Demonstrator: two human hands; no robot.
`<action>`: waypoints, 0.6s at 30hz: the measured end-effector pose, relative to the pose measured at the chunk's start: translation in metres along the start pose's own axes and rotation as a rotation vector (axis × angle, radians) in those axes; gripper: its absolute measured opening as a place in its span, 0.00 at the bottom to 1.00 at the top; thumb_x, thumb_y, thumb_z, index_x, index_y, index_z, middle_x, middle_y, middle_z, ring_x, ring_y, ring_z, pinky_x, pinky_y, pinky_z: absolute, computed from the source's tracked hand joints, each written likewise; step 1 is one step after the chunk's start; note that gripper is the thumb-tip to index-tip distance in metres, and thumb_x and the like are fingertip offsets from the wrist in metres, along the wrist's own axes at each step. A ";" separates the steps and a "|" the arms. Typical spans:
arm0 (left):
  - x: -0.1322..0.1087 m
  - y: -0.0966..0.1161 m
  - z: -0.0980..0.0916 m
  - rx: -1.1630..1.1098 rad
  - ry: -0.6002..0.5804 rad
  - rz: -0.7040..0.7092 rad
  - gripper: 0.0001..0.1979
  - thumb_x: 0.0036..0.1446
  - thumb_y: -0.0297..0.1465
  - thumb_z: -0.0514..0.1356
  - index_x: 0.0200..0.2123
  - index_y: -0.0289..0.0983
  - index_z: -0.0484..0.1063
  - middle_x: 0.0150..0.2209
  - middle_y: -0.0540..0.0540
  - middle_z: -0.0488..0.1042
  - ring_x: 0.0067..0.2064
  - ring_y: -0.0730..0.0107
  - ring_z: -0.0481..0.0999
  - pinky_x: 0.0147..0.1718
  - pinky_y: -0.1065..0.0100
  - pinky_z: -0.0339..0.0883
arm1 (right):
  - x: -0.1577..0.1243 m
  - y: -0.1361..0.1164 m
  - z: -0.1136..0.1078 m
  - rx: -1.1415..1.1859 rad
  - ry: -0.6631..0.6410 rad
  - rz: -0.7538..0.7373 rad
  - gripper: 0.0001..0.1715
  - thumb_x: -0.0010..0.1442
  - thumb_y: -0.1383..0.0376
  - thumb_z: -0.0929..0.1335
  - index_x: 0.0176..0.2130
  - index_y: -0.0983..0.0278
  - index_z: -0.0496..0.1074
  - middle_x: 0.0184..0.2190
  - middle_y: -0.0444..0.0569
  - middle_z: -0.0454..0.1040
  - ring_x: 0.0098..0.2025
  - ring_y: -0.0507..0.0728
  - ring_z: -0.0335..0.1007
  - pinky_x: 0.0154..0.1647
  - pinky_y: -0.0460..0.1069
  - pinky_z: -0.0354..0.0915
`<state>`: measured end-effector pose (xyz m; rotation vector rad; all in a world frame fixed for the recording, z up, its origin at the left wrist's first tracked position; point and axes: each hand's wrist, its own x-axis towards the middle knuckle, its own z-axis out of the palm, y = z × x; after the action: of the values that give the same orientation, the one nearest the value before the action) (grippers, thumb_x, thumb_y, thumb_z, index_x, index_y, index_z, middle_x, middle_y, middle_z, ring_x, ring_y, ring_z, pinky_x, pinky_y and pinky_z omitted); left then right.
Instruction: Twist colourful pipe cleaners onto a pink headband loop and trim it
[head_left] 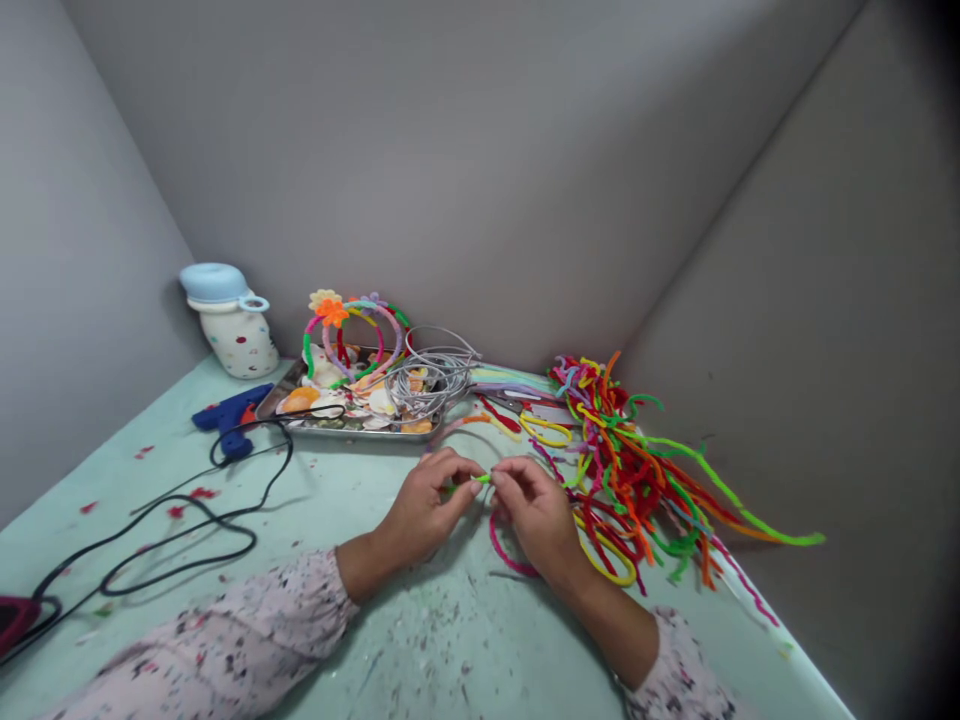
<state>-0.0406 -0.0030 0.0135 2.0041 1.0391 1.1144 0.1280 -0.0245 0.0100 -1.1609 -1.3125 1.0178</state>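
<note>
My left hand (426,505) and my right hand (534,510) meet over the pale green table (337,510), fingers pinched on a short green pipe cleaner (480,480) held between them. Both hands are closed on it. A pink pipe cleaner loop (501,548) lies under my right hand, and a yellow loop (611,565) lies just to its right. A big tangled heap of coloured pipe cleaners (637,460) spreads to the right of my hands.
A metal tray (341,425) at the back holds decorated headbands (352,330), grey wire hoops (431,380) and small pieces. A blue glue gun (229,415) with a black cord (187,510) lies left. A white jar with blue lid (229,320) stands in the corner. Grey walls enclose the table.
</note>
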 end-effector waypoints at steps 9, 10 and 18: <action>0.009 -0.016 -0.002 -0.347 0.317 -0.312 0.14 0.61 0.41 0.54 0.40 0.37 0.69 0.33 0.48 0.72 0.35 0.70 0.70 0.38 0.68 0.63 | 0.017 -0.029 -0.029 0.136 0.290 -0.122 0.10 0.59 0.57 0.68 0.38 0.60 0.68 0.27 0.44 0.74 0.26 0.53 0.70 0.30 0.48 0.67; 0.010 -0.016 0.000 -0.469 0.250 -0.352 0.16 0.61 0.43 0.53 0.37 0.36 0.70 0.30 0.48 0.72 0.32 0.70 0.70 0.35 0.69 0.63 | 0.015 -0.030 -0.028 0.136 0.279 -0.146 0.09 0.59 0.58 0.68 0.38 0.60 0.68 0.29 0.44 0.75 0.27 0.53 0.70 0.30 0.48 0.67; 0.023 -0.012 -0.010 -0.787 0.279 -0.509 0.13 0.55 0.40 0.58 0.29 0.34 0.70 0.17 0.53 0.63 0.20 0.77 0.61 0.22 0.74 0.54 | 0.000 -0.053 -0.026 -0.401 -0.381 -0.257 0.06 0.57 0.64 0.69 0.37 0.59 0.76 0.32 0.46 0.77 0.33 0.55 0.72 0.34 0.49 0.66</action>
<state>-0.0455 0.0238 0.0181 0.9252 0.9567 1.2640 0.1490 -0.0346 0.0641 -1.0791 -1.9827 0.8305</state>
